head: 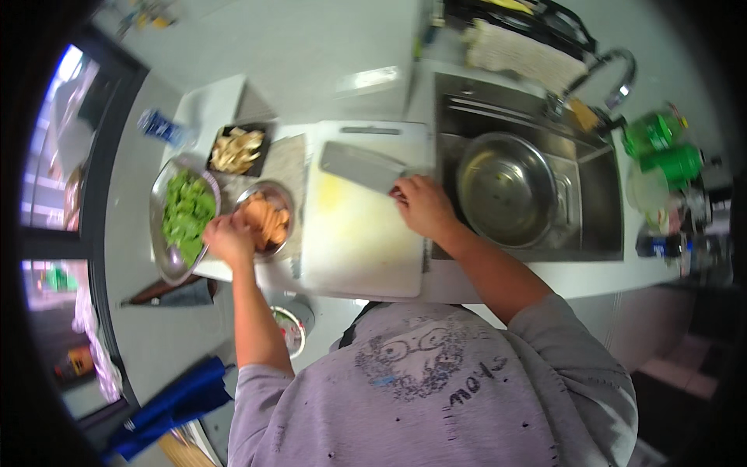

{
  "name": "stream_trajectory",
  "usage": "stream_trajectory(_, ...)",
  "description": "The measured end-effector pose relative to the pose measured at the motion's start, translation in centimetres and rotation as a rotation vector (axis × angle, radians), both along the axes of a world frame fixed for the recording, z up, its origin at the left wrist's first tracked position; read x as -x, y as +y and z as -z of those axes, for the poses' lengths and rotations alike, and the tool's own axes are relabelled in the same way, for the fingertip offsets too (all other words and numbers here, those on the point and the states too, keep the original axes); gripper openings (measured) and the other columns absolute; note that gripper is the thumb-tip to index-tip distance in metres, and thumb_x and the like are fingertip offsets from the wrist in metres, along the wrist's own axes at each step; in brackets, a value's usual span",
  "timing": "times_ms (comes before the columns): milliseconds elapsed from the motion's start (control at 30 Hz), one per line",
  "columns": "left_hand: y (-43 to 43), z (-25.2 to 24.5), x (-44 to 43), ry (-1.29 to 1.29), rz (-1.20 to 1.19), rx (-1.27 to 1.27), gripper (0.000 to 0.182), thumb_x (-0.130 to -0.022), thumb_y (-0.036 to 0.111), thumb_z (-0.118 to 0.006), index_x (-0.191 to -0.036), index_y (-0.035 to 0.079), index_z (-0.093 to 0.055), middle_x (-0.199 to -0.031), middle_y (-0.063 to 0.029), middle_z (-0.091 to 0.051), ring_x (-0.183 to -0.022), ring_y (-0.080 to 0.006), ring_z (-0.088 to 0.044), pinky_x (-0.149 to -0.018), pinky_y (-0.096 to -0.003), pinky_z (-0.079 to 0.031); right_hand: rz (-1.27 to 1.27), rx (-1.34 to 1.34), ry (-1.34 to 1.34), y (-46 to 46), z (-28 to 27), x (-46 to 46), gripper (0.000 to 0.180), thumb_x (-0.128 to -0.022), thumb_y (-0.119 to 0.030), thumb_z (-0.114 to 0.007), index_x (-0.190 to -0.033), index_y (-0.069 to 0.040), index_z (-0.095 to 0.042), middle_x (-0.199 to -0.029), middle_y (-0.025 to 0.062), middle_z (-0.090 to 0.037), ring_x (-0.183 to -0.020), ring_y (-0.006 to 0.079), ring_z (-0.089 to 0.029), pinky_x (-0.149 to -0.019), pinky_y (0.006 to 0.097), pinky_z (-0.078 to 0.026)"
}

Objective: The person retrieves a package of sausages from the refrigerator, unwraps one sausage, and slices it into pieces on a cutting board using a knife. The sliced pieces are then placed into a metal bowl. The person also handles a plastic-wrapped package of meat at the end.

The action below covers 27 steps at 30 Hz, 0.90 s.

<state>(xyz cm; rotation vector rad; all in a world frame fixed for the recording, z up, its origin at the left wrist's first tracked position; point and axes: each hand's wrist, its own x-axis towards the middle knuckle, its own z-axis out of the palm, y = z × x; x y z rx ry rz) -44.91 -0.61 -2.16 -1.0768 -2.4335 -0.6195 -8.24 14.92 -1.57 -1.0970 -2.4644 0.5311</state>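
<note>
My right hand (pixel 421 201) is closed on the handle of a cleaver (pixel 359 166), whose broad blade lies over the upper part of a white cutting board (pixel 362 233). Yellowish stains mark the board. At the left, my left hand (pixel 233 236) is blurred, between a steel bowl of orange slices (pixel 267 219) and a metal colander of chopped green leaves (pixel 188 210); whether its fingers hold anything is unclear. Behind the bowl stands a dark tray of sliced pale mushrooms (pixel 237 152).
Right of the board is a steel sink (pixel 595 204) holding a large metal basin (pixel 506 190) under a curved faucet (pixel 618 58). Green bottles (pixel 653 137) stand beyond it. A clear bottle with a blue label (pixel 163 128) is behind the colander. Below the counter is a bin (pixel 297 333).
</note>
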Motion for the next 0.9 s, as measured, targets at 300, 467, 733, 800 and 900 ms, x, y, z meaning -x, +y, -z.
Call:
stream_trajectory(300,13.1,-7.2,-24.3,-0.106,1.002,-0.254,0.004,-0.077,0.001,-0.068,-0.079,0.002,-0.064,-0.091,-0.0123,-0.058,-0.092,-0.0322,-0.055,-0.078,-0.0405,-0.044,0.501,-0.071,0.240,-0.7,0.8,-18.5,0.030,-0.079,-0.014,-0.068,-0.106,-0.003,-0.060,-0.095,0.0163,-0.062,-0.091,0.0365,-0.059,-0.082,0.0455,-0.046)
stream_trajectory(467,22.5,2.8,-42.0,-0.190,1.356,0.217,0.010,-0.079,0.014,-0.064,-0.078,0.005,-0.069,-0.095,-0.0129,-0.064,-0.093,-0.0319,-0.061,-0.080,-0.0434,-0.049,0.703,-0.080,0.198,-4.7,0.4,-27.6,0.028,-0.078,-0.012,-0.068,-0.103,-0.002,-0.060,-0.092,0.0153,-0.062,-0.088,0.0366,-0.059,-0.080,0.0451,-0.046)
stream_trajectory(733,24.9,21.7,-46.4,-0.168,0.958,0.969,0.025,-0.088,0.024,-0.055,-0.106,0.010,-0.066,-0.112,-0.0146,-0.061,-0.096,-0.0340,-0.064,-0.082,-0.0486,-0.052,1.016,-0.047,0.307,-14.0,-2.8,-36.2,0.019,-0.078,-0.004,-0.069,-0.095,-0.003,-0.062,-0.088,0.0126,-0.064,-0.080,0.0296,-0.062,-0.070,0.0357,-0.051)
stream_trajectory(800,25.4,23.1,-47.2,-0.127,1.016,1.029,0.023,-0.085,0.026,-0.059,-0.099,0.009,-0.069,-0.115,-0.0141,-0.058,-0.103,-0.0351,-0.059,-0.089,-0.0508,-0.047,1.092,-0.004,0.293,-15.8,-2.5,-38.0,0.019,-0.078,-0.004,-0.068,-0.096,-0.003,-0.062,-0.088,0.0126,-0.064,-0.080,0.0282,-0.063,-0.071,0.0351,-0.052)
stream_trajectory(900,25.2,19.5,-48.3,0.087,1.208,0.844,0.026,-0.080,0.029,-0.065,-0.097,0.010,-0.070,-0.119,-0.0135,-0.056,-0.114,-0.0341,-0.052,-0.094,-0.0524,-0.042,1.149,0.011,0.334,-16.9,-1.4,-39.3,0.019,-0.079,-0.005,-0.068,-0.097,-0.004,-0.063,-0.088,0.0124,-0.064,-0.079,0.0275,-0.063,-0.070,0.0349,-0.052)
